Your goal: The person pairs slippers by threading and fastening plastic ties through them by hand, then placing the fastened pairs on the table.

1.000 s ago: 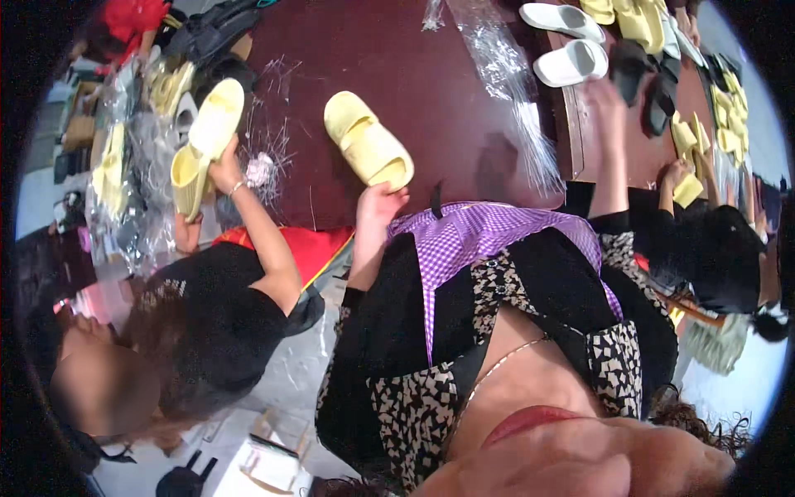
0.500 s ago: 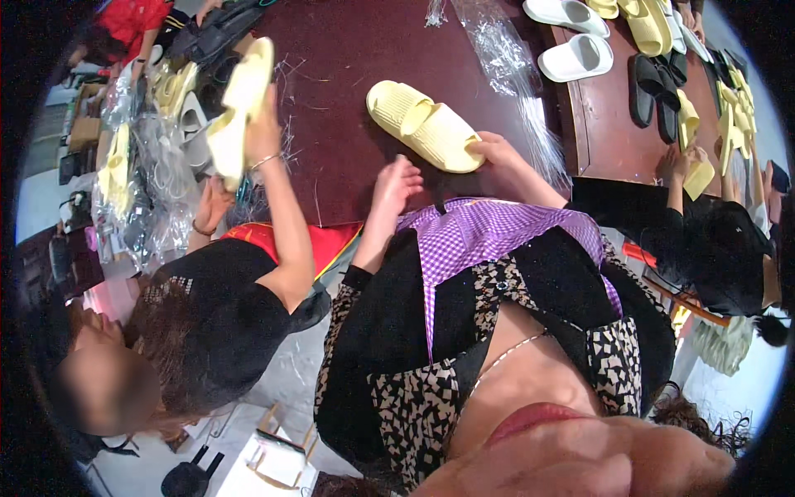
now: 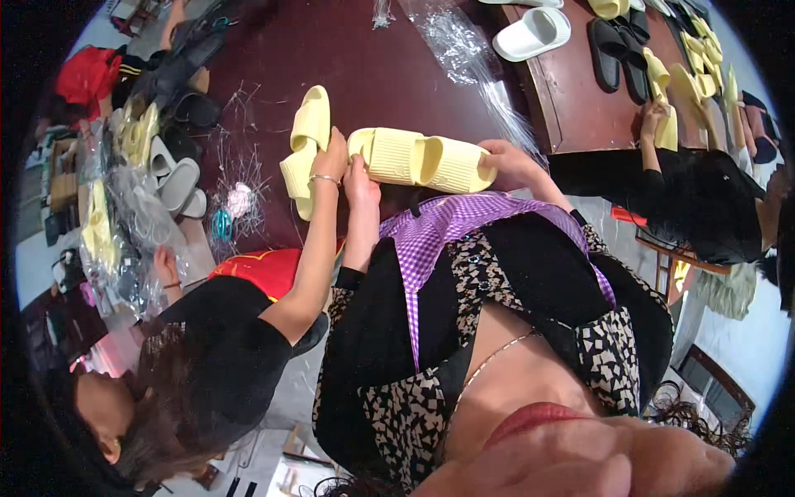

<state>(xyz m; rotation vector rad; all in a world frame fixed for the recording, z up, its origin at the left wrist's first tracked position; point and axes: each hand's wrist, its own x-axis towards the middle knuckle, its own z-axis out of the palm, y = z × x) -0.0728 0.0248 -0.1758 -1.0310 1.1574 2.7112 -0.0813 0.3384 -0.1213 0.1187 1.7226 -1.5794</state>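
A pair of pale yellow slippers, pressed together with ribbed straps showing, lies level in front of me between my two hands. My right hand grips the right end, thumb on top. At the left end my left hand is closed on the slippers, its fingers partly hidden. Just left of it, a co-worker's hand with a bracelet holds another pair of yellow slippers upright, close to my pair.
The dark red table spreads ahead. Clear plastic bags lie along its right part. Loose ties and blue scissors sit at the left. A white slipper and black slippers stand at right, near another person's hand.
My left hand has moved onto the left end of the slippers, which now lie more level. The co-worker's slippers have come lower and rightward, near mine. The view has shifted.
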